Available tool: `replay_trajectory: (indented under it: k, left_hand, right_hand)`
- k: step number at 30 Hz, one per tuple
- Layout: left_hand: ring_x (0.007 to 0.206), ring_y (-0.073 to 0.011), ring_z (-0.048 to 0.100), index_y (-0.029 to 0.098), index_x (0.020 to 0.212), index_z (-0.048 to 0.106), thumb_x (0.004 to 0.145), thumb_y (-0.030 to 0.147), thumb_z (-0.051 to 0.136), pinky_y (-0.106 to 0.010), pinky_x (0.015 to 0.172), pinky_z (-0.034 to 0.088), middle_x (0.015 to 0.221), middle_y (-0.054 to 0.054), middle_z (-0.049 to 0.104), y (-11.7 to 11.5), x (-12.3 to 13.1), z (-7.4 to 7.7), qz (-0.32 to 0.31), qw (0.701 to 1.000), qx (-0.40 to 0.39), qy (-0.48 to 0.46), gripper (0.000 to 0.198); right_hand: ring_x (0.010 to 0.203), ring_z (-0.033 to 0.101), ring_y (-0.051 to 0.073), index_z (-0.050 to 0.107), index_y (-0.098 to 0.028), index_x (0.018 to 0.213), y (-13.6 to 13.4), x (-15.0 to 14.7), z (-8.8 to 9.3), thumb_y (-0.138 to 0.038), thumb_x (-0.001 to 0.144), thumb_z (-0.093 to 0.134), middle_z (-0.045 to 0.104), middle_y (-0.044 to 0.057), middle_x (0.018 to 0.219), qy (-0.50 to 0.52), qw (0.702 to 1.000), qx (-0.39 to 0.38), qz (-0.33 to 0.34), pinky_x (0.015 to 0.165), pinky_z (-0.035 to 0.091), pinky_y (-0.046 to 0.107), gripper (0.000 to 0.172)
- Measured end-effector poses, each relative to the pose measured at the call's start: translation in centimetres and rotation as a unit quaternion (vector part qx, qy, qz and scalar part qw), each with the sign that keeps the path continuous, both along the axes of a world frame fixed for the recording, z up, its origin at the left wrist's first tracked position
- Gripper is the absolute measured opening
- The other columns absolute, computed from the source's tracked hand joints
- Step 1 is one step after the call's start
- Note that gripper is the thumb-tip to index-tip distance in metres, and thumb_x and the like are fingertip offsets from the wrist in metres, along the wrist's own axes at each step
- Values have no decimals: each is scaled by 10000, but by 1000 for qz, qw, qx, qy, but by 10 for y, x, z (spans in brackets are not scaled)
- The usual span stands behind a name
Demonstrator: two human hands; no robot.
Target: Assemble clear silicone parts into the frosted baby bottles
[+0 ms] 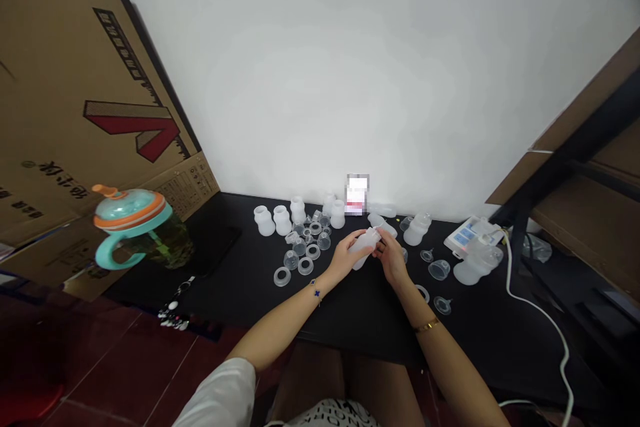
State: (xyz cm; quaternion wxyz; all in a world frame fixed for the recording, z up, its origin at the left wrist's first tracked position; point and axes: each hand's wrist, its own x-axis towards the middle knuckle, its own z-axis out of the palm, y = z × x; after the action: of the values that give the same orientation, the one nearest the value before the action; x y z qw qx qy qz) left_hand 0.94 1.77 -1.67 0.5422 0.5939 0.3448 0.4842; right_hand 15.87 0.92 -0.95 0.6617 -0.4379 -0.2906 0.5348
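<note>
My left hand (346,257) is wrapped around a translucent white baby bottle (365,247), tilted over the black table. My right hand (393,260) closes its fingers on the bottle's neck end; whether a small part is between them is hidden. To the left lie several clear caps (299,247) and white collar rings (282,276). Several open bottles (264,221) stand behind them. Right of my hands are a bottle with its top fitted (417,229), a clear cup-shaped cover (439,270) and a clear nipple (443,305).
A large drinking jug (145,230) with a turquoise handle stands at the left beside a cardboard box (75,93). A phone-like lit screen (357,195) leans on the wall. At the right, a white device (467,235) and a white cable (537,310) lie near another bottle (475,265).
</note>
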Motion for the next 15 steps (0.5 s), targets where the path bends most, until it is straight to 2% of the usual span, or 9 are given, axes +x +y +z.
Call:
replay_trajectory:
  k: [5, 15]
  left_hand:
    - [954, -230, 694, 181, 1280, 659, 779, 409, 794, -367, 912, 535, 1061, -74, 747, -1, 0, 1, -1, 1000, -4, 3, 567]
    - [962, -234, 689, 185, 1266, 664, 778, 404, 794, -370, 915, 531, 1068, -75, 742, -1, 1, -1, -1, 1000, -2, 7, 550]
  right_hand:
    - [583, 573, 110, 758, -218, 912, 0, 0, 0, -464, 680, 865, 701, 8, 842, 8, 1000, 13, -2, 429, 434, 229, 355]
    - [579, 562, 121, 751, -205, 895, -1, 0, 1, -445, 674, 863, 701, 19, 820, 5, 1000, 13, -14, 433, 424, 234, 345]
